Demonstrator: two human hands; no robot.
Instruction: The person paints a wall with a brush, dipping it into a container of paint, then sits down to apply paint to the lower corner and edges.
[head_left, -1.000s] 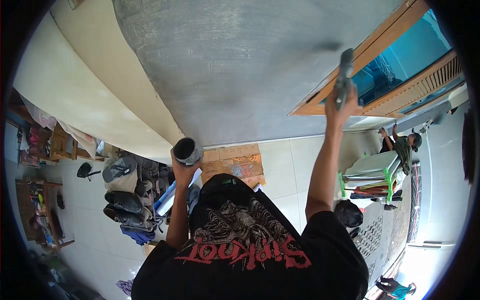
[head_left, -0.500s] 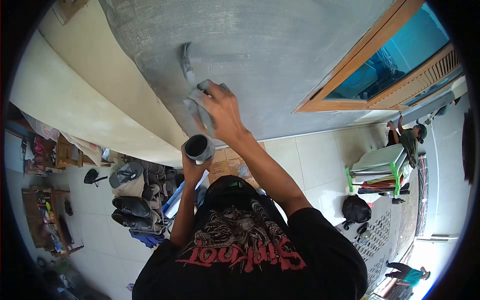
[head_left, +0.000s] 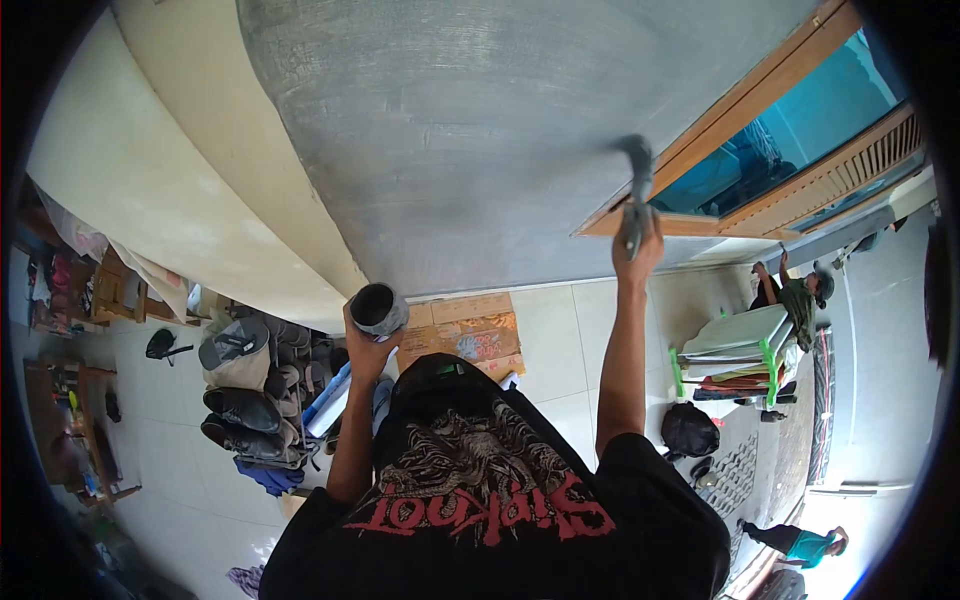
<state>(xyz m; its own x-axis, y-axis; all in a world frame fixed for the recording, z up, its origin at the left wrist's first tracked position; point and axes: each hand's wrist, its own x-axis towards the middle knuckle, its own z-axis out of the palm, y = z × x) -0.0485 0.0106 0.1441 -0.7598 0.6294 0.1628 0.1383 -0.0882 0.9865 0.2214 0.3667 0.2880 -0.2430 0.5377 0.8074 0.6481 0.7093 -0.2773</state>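
Note:
My right hand (head_left: 640, 246) is closed round the handle of a paintbrush (head_left: 641, 185), whose blurred dark bristles are at the grey wall (head_left: 450, 150), close to the lower corner of the wooden window frame (head_left: 690, 150). Lower down on the left, my left hand (head_left: 370, 345) holds a round cup (head_left: 378, 310) with a dark inside and grey smears on its rim. The cup is upright with its mouth facing me, beside the cream curtain (head_left: 220, 210).
Shoes (head_left: 243, 408) and a cap (head_left: 233, 343) are piled at the left. Cardboard (head_left: 465, 335) lies on the floor below the wall. At the right stand a green-framed rack (head_left: 735, 350), a black bag (head_left: 690, 430) and a crouching person (head_left: 800, 295); another person (head_left: 808, 545) is farther off.
My right hand has moved right with the brush, from the wall above the cup to the window frame. My left hand and the cup appear slightly farther left and lower.

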